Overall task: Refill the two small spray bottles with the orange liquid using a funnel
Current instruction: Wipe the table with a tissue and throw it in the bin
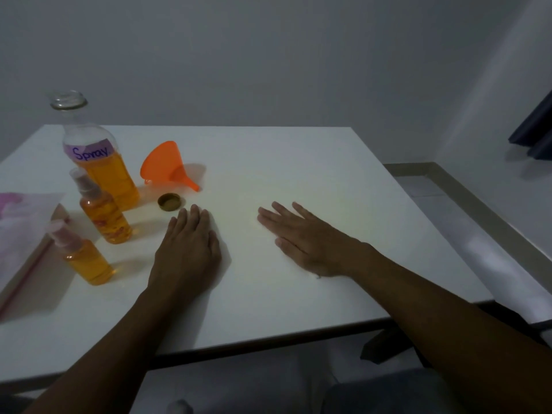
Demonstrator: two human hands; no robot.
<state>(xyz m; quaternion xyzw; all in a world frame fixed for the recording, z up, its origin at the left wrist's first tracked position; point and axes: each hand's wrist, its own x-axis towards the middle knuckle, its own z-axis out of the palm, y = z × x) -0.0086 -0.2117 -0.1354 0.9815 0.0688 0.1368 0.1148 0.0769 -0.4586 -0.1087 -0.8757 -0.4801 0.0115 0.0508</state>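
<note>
A tall clear bottle (98, 162) labelled "Spray", uncapped and partly full of orange liquid, stands at the table's left. Its gold cap (169, 202) lies upturned beside it. An orange funnel (167, 165) lies on its side behind the cap. Two small spray bottles holding orange liquid, with their pump tops on, stand in front: one (104, 215) nearer the big bottle, one (85, 258) closer to me. My left hand (188, 249) rests flat on the table, just right of the small bottles. My right hand (301, 237) lies flat, palm down, mid-table. Neither hand holds anything.
The white table (298, 162) ends at a wall behind and drops off on the right. A pinkish clear plastic bag or sheet (21, 234) lies at the left edge. A dark curtain (534, 132) hangs at far right.
</note>
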